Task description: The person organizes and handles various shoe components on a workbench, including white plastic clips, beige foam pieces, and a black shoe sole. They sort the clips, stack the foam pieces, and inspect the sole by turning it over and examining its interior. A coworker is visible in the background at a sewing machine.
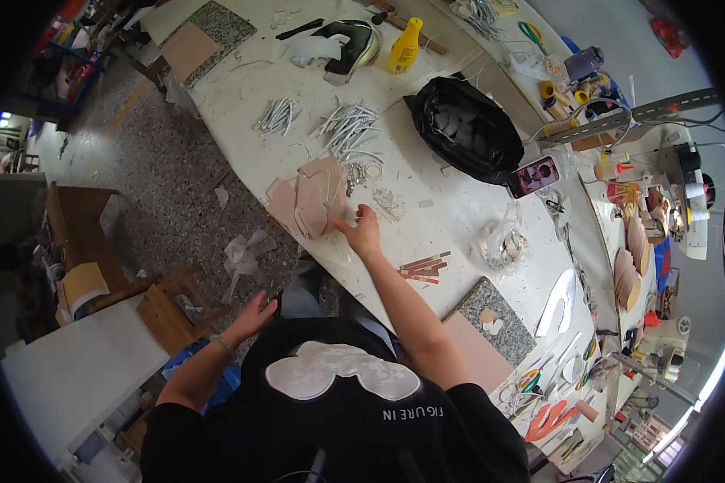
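My right hand (362, 233) is over the white worktable (451, 213), its thumb and fingers apart and nothing visible between them. Just beyond its thumb lies a loose stack of flat pink cut pieces (312, 203) with pale edges; whether the thumb touches the nearest one I cannot tell. Small metal rings (370, 171) lie beside the stack. Off the table's near edge, close to my lap, my left hand (252, 318) hangs with fingers stretched out, holding nothing. Several thin brown strips (425, 267) rest by my right forearm.
Two bundles of pale cords (350, 129) lie farther back. Beyond are a yellow bottle (405, 48) and a black bag (469, 133) with white pieces inside. A phone (533, 177) leans by the bag. At right are a speckled stone slab (503, 318), scissors (529, 381) and a clear bag (503, 244).
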### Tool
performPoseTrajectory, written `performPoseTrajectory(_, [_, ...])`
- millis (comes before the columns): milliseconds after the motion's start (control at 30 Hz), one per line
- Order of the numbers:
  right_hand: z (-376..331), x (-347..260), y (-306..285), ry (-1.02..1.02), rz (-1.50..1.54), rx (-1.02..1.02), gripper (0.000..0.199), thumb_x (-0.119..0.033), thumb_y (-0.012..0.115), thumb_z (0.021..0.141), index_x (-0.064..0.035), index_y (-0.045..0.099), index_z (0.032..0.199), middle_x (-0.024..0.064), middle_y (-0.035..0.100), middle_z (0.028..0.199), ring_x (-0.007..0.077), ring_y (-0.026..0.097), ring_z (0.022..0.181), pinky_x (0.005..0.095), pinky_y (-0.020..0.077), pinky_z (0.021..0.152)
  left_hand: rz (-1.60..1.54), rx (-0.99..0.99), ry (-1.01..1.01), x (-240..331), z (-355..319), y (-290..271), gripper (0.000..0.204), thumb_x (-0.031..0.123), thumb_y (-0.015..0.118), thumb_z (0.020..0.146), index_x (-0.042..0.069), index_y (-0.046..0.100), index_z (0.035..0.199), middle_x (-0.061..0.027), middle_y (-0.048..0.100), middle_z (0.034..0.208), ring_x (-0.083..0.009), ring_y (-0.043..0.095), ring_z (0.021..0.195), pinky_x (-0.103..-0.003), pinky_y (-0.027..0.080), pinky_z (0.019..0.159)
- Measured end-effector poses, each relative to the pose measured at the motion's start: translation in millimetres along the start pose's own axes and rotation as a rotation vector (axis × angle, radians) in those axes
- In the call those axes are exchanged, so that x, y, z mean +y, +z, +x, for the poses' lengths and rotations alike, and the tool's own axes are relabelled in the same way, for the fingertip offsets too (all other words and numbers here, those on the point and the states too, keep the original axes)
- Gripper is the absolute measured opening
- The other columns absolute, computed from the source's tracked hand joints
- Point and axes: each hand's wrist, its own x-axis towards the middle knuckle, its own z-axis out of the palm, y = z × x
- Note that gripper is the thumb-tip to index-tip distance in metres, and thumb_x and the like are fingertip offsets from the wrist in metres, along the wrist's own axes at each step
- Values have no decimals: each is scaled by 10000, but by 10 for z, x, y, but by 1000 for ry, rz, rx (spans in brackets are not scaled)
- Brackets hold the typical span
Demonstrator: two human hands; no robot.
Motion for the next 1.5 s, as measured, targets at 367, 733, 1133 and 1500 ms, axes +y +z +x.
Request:
performPoseTrajectory(367, [118,-669,668,601,-68,34,616,-311,808,628,-45,549,1119,146,619,1082,308,564,1062,428,451,868,-57,170,520,1417,1515,-390,639,430,504,932,-17,354,1363,-234,429,1349,-325,417,1256,-380,348,1020])
performPoseTrajectory(733, [-363,-1316,546,-80,100,168,396,-53,623,756,9,516,1133,213,613,1035,402,570,1004,431,466,855,-850,-208,442,1971,1113,-527,510,396,592,899,19,485,1226,-109,520,1200,-178,499,1125,-326,415,938])
performPoseTrajectory(1133, [-827,-1585,-638,-529,-38,324,608,-70,755,663,-34,533,1227,149,446,1365,343,403,1263,412,362,1028,-1023,-772,365,2469,669,-682,512,69,512,789,0,431,1289,-124,547,1219,-265,559,1108,-386,462,954])
performPoseTrajectory(1500, [-1610,-674,-2084,-314,425,331,545,-205,690,783,-31,511,1267,212,511,1292,336,486,1222,367,425,980,-737,-861,551,3398,-98,662,469,3,612,841,7,439,1276,-109,539,1211,-230,543,1115,-351,476,923])
